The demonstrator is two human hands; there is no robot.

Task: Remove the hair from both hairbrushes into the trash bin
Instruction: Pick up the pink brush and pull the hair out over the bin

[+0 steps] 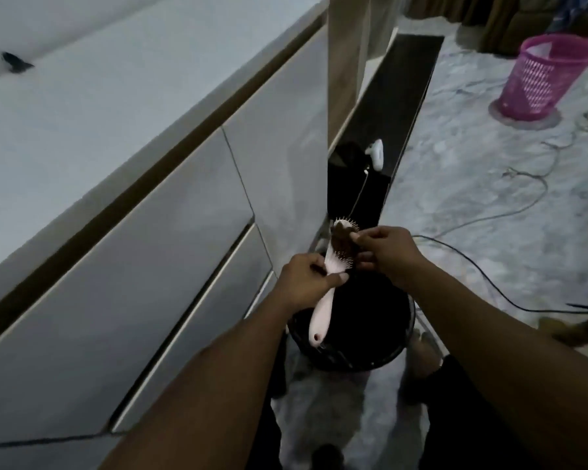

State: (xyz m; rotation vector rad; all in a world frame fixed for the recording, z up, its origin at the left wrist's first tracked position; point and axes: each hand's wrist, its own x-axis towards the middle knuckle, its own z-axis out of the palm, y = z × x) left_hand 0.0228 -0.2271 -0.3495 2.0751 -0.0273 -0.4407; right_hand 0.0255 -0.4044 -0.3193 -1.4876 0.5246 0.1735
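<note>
Both hands meet directly above the black trash bin [353, 334], working on one pale pink hairbrush [323, 293]. The left hand [306, 283] is closed around the brush at the neck, where the handle widens into the head, with the thumb laid across the smooth plastic. The right hand [384, 252] has its fingertips pinched on a brown clump of hair [343, 244] that sits matted on the bristle side of the head; the remaining fingers curl loosely beneath.

The brush is a paddle type with a rounded oval head, thin pale bristles fanning out at its far end, and a glossy tapered handle with a small hole near the tip. It hangs tilted over the bin, head away from the person and handle pointing back over the bin's near rim. The hair clump looks fuzzy and tangled, though motion blur makes it hard to say whether it has come free of the bristles.

Both forearms reach in from the lower edge of the view, bare, converging above the bin with wrists bent slightly inward.

The bin is round, dark inside, with a slatted or ribbed wall. It stands on a pale marbled floor [472, 205] just beside a white cabinet [133, 232] with flat, smooth drawer fronts and recessed grooves. Beyond the bin, dark cables [482, 269] trail across the floor, and well beyond it stands a pink plastic basket [550, 76] with a lattice wall.
</note>
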